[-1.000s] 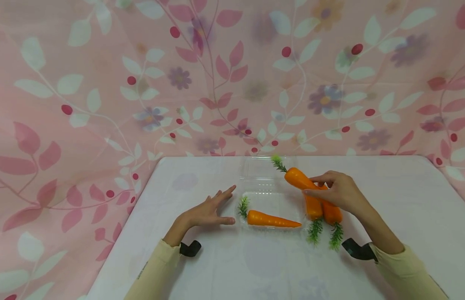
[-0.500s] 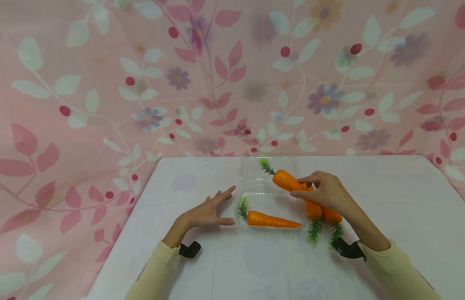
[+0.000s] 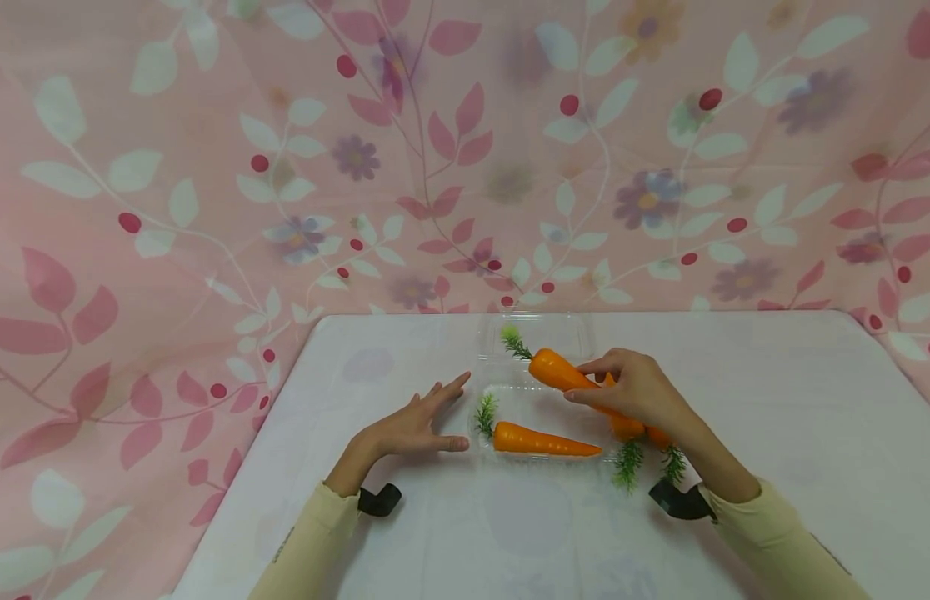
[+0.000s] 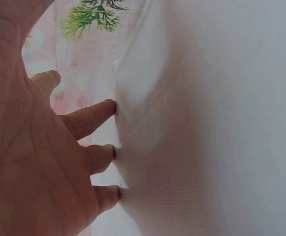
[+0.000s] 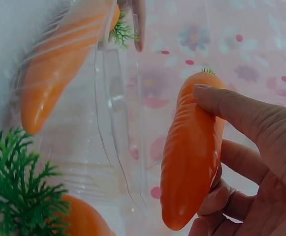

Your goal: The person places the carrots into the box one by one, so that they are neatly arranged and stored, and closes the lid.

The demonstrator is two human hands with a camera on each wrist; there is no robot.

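My right hand pinches an orange toy carrot between thumb and fingers, above the right part of a clear plastic box. Its green top points to the far left; in the right wrist view the carrot's tapered end faces the camera. Inside the box a second carrot lies along the near side, leafy end left. Left of the box, my left hand is spread with its fingers extended. Fingertips appear to touch the table in the left wrist view, with nothing held.
Two more carrots, a nearer one and one partly behind my right hand, lie right of the box, tops towards me. The box's clear lid lies folded back behind it. A white-covered table meets a pink floral cloth.
My right hand has moved left and slightly down with the carrot, bringing it from the box's right side to over the box. The left hand has stayed in place.
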